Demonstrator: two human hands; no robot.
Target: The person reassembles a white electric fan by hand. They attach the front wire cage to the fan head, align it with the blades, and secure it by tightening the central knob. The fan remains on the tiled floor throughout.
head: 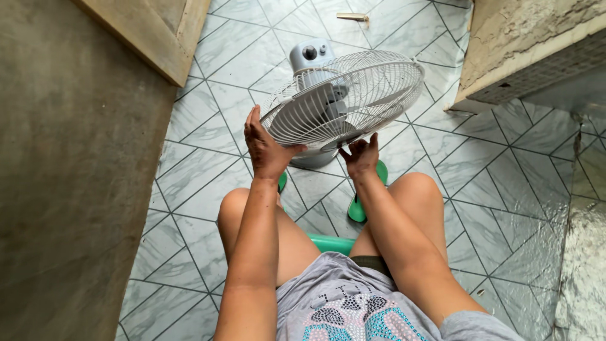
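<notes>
A white table fan (344, 98) with a round wire grille stands on the tiled floor in front of me, its pale blue base with knobs (311, 53) behind the grille. My left hand (264, 146) grips the grille's left rim, thumb hooked over the edge. At the lower middle rim my right hand (361, 156) is pressed against the grille, fingers curled on the wires. The fan head is tilted toward me. I sit with bare knees on either side of the fan.
Green sandals (358, 208) are on my feet under the fan. A green seat edge (331, 243) shows between my legs. A grey wall is at left, a rough concrete ledge (524, 50) at upper right, a small stick (352, 17) on the tiles beyond.
</notes>
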